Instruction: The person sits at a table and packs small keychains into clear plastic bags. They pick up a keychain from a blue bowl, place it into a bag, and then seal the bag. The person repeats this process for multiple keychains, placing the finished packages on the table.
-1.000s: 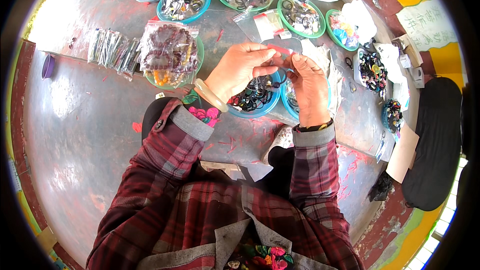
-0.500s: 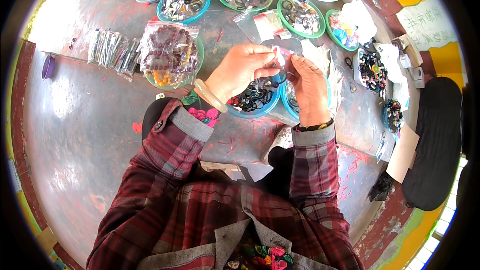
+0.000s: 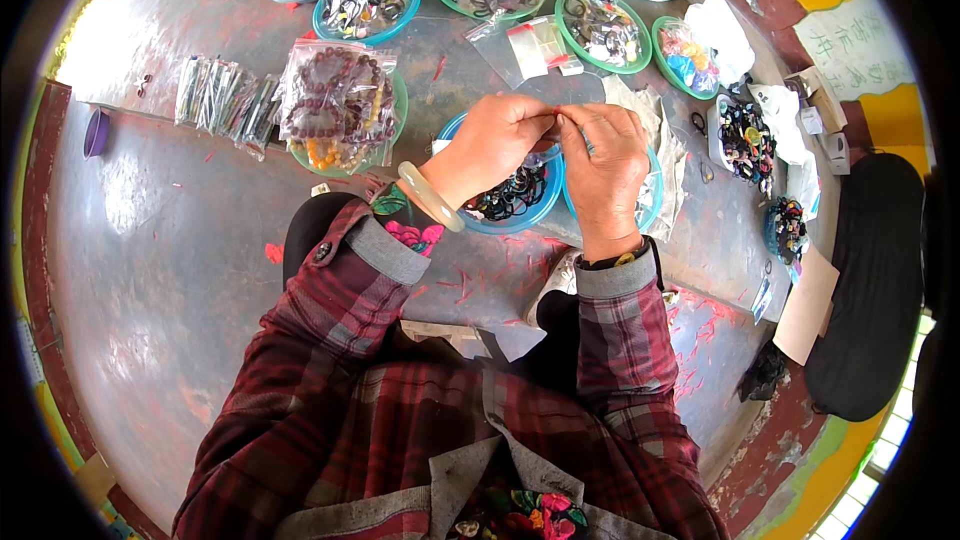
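My left hand, with a pale bangle at its wrist, is closed in a pinch. Its fingertips meet those of my right hand, which is closed too. Between them shows only a speck of red from the small clear plastic bag; my fingers hide the rest. Below my left hand, a blue bowl holds black hair ties. Another blue bowl lies partly hidden behind my right hand.
Bagged dark bead bracelets lie on a green bowl at the left, beside thin bagged sticks. Several bowls of bagged goods, such as a green bowl, line the far side. A white tub of trinkets stands right.
My hands have come together, with the right hand turned inward over the small bag. The bag, plainly visible between my fingers before, is now almost wholly covered.
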Action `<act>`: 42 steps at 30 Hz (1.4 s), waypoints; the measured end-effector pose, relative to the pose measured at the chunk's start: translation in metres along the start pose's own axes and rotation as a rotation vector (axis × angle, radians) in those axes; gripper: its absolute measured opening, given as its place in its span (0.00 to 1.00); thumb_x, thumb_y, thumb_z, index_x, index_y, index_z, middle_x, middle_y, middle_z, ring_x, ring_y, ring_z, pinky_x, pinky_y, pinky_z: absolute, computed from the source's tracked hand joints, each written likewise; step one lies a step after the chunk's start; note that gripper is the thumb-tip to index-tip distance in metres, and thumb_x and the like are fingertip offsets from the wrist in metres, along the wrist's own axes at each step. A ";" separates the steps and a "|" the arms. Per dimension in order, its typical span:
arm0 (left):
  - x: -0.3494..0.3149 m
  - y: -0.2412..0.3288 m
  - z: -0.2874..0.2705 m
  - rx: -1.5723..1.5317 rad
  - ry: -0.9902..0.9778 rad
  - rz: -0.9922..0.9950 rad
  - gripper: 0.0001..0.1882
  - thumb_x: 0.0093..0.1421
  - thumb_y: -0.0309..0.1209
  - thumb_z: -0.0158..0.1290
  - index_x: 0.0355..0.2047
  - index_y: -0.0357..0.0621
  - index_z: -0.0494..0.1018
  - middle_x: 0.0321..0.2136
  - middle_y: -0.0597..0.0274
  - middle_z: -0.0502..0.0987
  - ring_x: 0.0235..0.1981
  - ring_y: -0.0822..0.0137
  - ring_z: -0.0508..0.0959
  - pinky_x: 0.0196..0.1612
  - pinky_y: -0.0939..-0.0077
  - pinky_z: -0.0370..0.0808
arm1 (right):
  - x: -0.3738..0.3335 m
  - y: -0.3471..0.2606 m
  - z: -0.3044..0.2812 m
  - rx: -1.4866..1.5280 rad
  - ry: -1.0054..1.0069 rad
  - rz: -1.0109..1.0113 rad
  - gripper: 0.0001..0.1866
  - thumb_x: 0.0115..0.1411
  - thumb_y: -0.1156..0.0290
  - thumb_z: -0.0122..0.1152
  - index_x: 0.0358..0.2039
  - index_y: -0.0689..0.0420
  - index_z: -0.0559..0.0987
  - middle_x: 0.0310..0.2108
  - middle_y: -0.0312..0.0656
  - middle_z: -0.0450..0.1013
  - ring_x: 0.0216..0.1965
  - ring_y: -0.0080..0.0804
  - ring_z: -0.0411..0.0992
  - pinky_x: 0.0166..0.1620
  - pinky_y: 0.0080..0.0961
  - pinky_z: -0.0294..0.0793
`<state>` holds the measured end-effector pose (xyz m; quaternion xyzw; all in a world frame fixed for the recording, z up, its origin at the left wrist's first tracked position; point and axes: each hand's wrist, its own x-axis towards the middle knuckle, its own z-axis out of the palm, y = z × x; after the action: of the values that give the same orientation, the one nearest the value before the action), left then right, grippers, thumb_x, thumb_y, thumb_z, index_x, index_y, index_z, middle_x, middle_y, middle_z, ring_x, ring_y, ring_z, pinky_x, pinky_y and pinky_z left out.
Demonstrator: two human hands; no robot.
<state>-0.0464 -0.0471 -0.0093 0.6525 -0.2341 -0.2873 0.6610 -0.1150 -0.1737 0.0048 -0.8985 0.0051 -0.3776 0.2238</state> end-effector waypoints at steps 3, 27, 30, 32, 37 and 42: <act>0.000 -0.002 -0.001 0.133 0.005 0.065 0.11 0.60 0.24 0.44 0.39 0.31 0.72 0.32 0.60 0.77 0.34 0.75 0.75 0.38 0.80 0.74 | 0.000 0.000 0.001 -0.034 -0.013 -0.031 0.06 0.44 0.74 0.62 0.26 0.54 0.79 0.26 0.35 0.72 0.30 0.35 0.69 0.35 0.31 0.64; -0.001 -0.015 0.003 0.605 0.116 0.367 0.08 0.51 0.23 0.47 0.32 0.40 0.73 0.24 0.43 0.72 0.27 0.45 0.73 0.27 0.63 0.69 | -0.002 -0.002 0.003 -0.092 -0.089 -0.056 0.05 0.41 0.76 0.59 0.21 0.54 0.74 0.25 0.37 0.70 0.30 0.39 0.68 0.33 0.35 0.63; 0.000 -0.015 0.003 0.614 0.114 0.352 0.08 0.51 0.24 0.47 0.32 0.40 0.73 0.24 0.43 0.72 0.27 0.45 0.73 0.27 0.61 0.69 | -0.001 -0.002 0.003 -0.085 -0.097 -0.043 0.04 0.41 0.76 0.59 0.21 0.55 0.74 0.25 0.37 0.70 0.31 0.39 0.68 0.33 0.35 0.63; 0.000 -0.014 0.003 0.631 0.108 0.346 0.08 0.52 0.24 0.47 0.32 0.41 0.73 0.24 0.44 0.72 0.27 0.44 0.73 0.27 0.61 0.69 | -0.001 -0.003 0.002 -0.085 -0.103 -0.037 0.04 0.41 0.76 0.59 0.21 0.55 0.74 0.25 0.37 0.71 0.31 0.39 0.68 0.34 0.35 0.64; -0.001 -0.018 0.005 0.673 0.133 0.378 0.08 0.52 0.24 0.46 0.32 0.41 0.74 0.24 0.44 0.73 0.28 0.45 0.73 0.28 0.60 0.70 | -0.002 -0.003 0.002 -0.102 -0.113 -0.034 0.04 0.41 0.76 0.59 0.21 0.55 0.74 0.25 0.38 0.71 0.31 0.39 0.68 0.34 0.35 0.64; -0.001 -0.019 0.005 0.660 0.136 0.383 0.08 0.51 0.24 0.46 0.31 0.41 0.74 0.24 0.45 0.73 0.28 0.45 0.74 0.28 0.60 0.70 | -0.002 -0.002 0.004 -0.083 -0.104 -0.015 0.04 0.41 0.76 0.59 0.21 0.55 0.74 0.25 0.38 0.71 0.31 0.39 0.68 0.34 0.35 0.64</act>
<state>-0.0517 -0.0496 -0.0278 0.7922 -0.3873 -0.0239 0.4710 -0.1146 -0.1700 0.0018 -0.9255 0.0022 -0.3315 0.1833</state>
